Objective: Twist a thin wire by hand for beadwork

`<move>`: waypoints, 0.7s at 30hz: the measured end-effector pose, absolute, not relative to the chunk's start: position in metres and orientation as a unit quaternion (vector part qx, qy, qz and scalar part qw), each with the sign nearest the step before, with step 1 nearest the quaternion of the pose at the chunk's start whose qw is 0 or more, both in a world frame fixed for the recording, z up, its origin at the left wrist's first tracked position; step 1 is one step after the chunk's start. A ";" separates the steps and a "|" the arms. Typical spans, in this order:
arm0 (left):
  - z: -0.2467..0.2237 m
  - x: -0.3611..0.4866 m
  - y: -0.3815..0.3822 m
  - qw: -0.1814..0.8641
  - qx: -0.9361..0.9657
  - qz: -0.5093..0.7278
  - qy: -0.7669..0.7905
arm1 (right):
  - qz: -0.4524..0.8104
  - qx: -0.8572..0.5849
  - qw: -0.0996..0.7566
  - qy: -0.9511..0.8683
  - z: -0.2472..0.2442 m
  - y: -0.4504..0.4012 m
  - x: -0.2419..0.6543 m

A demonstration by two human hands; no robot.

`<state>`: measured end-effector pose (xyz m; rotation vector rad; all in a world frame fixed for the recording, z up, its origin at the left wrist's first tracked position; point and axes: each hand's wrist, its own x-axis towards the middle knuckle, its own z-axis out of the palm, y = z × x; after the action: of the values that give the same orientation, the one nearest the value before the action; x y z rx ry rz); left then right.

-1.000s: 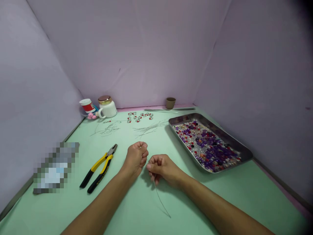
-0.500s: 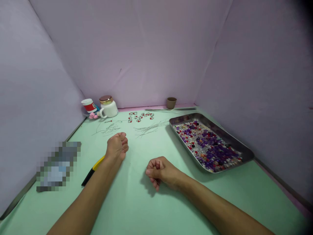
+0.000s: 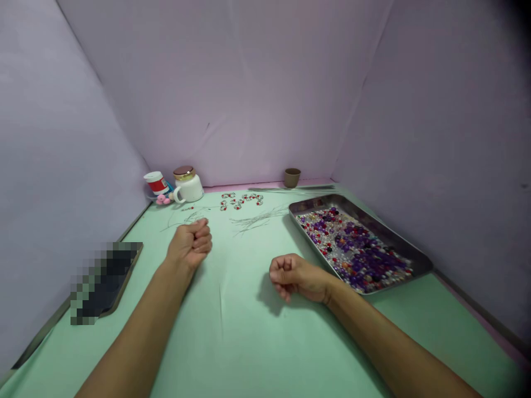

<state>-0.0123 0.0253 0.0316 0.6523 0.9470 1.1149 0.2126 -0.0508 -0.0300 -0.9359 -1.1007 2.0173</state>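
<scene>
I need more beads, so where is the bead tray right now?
In the head view the metal bead tray lies on the right of the green table, along the right wall, just beyond the closed right hand.

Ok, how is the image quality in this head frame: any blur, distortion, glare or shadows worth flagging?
Head view: even, soft light; short shadows under the right hand and beside the tray; wide-angle bending at the edges, top right corner darkened; a pixelated block over the dark object at left; both the left hand and beads reasonably sharp; no strong glare.
</scene>
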 end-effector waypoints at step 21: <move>-0.025 0.054 -0.017 0.718 0.402 0.410 0.394 | 0.727 -0.426 0.395 -0.366 -0.035 -0.058 0.187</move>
<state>0.0540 -0.0166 -0.0246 0.8889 0.8713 0.9066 0.1869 -0.0576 -0.0353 -1.0813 -0.9284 1.8420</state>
